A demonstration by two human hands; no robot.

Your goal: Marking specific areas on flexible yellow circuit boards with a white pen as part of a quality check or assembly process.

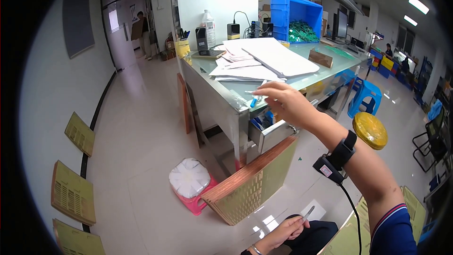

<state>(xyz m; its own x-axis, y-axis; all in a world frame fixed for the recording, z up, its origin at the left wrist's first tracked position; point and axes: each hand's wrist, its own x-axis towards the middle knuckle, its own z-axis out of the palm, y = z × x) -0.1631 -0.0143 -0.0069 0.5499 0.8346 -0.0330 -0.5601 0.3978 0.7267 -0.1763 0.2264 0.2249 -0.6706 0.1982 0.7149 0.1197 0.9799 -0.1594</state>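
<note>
My right hand (288, 101) reaches over the near corner of the glass-topped desk (292, 78). Its fingers are loosely bent and apart, and I see nothing held in them. Close to the fingertips lies a small item with a blue end (254, 102), partly covered by the hand. Low in the view, my left hand (289, 230) is closed around a slim silver-grey tool (309, 213), whose exact kind I cannot make out. A stack of copper-edged, olive-green panels (257, 193) with slotted patterns stands tilted against the desk, between the two hands.
Papers (278, 56), a blue crate (281, 19) of green pieces and a plastic bottle (207, 28) occupy the desk. An open drawer (273, 134) juts out below. Stools stand around: pink (191, 179), yellow-topped (370, 130), blue (365, 97). More panels (73, 191) lean along the left wall.
</note>
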